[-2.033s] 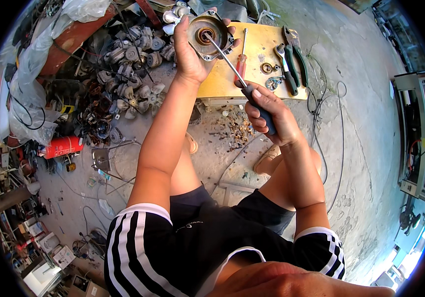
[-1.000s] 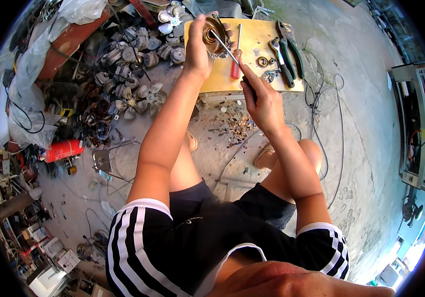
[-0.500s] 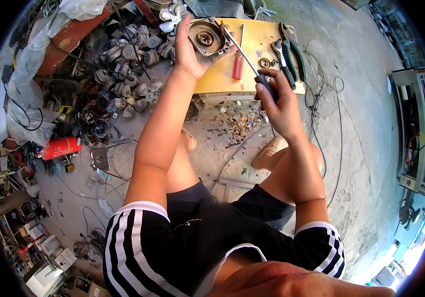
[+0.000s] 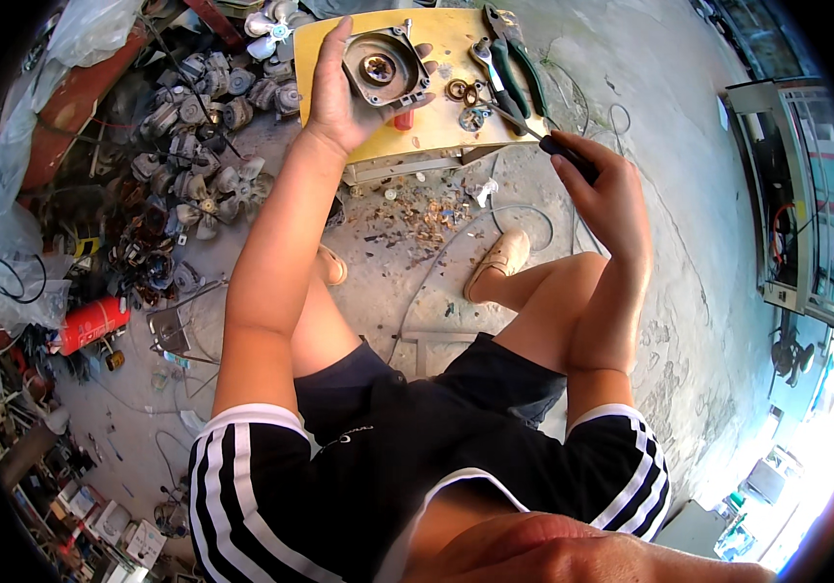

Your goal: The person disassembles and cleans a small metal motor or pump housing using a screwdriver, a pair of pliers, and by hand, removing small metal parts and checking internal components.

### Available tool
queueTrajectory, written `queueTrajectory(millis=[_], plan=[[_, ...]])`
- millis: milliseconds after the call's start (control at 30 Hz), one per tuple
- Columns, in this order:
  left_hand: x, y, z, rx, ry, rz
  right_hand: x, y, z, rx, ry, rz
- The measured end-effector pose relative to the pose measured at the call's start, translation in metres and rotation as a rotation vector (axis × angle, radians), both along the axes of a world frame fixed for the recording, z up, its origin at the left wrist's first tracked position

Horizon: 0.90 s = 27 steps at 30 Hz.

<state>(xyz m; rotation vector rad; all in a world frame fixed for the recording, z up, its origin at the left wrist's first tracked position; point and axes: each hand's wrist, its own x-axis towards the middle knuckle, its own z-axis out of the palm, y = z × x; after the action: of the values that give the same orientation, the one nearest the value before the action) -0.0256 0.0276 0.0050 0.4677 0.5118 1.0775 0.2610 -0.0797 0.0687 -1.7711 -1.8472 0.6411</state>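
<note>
My left hand [image 4: 334, 112] grips a square metal motor end housing [image 4: 380, 51] with a dark round centre, above a yellow wooden table [image 4: 307, 49]. A red screwdriver handle [image 4: 403, 120] shows beneath the housing. My right hand [image 4: 600, 199] is closed on the black handle [image 4: 555, 146] of a long screwdriver, whose tip is among small rings [image 4: 456, 89] and metal bits on the table; whether it touches them I cannot tell. Beside these lie a ratchet wrench [image 4: 483, 60] and green-handled pliers [image 4: 524, 68].
Used motors [image 4: 237, 112] and white fans [image 4: 266, 29] are heaped at the left, with plastic sheeting and a red cylinder [image 4: 86, 325]. Cables cross the concrete floor [image 4: 689, 194], which has scattered debris. A metal cabinet [image 4: 806, 194] stands at the right.
The screwdriver has left the housing's centre and moved right and down to the rings on the table. The view has shifted, the table now appearing higher and further left.
</note>
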Motion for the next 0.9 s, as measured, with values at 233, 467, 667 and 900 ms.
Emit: queueTrajectory(millis=[233,467,667,900], plan=[[0.02,-0.001,-0.009,-0.031,-0.062,-0.072,-0.008,0.0,0.025,0.021,-0.058,-0.008],[0.042,-0.001,-0.01,-0.057,-0.212,-0.074,-0.022,0.013,0.058,0.114,-0.194,0.082],[0.048,0.004,-0.012,-0.107,-0.184,0.036,-0.014,0.017,0.074,0.243,0.006,0.059],[0.027,0.003,0.001,0.08,-0.202,-0.014,-0.006,0.016,0.075,0.23,0.36,0.059]])
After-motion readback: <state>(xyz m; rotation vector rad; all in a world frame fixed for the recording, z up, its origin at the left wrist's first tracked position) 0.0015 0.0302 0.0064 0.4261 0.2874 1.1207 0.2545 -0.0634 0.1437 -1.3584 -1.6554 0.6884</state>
